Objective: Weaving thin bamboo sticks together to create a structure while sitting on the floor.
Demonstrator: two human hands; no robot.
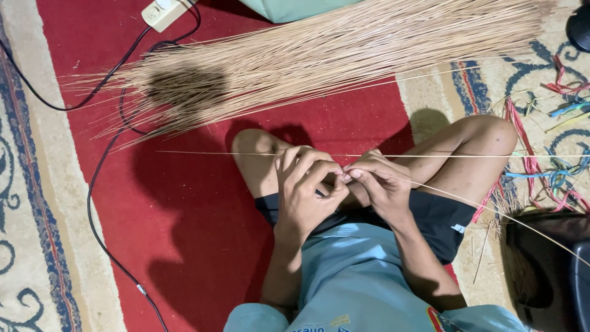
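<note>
Seated on a red carpet point(184, 233), the person's left hand point(305, 192) and right hand point(380, 182) met above the lap, fingers apparently pinching thin palm sticks point(467, 155); a large stick bundle point(319, 58) lay just beyond the knees.

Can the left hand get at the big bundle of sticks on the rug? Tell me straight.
Probably yes. The left hand is busy pinching a thin stick with the right hand, but only bare red rug lies between it and the bundle of sticks.
</note>
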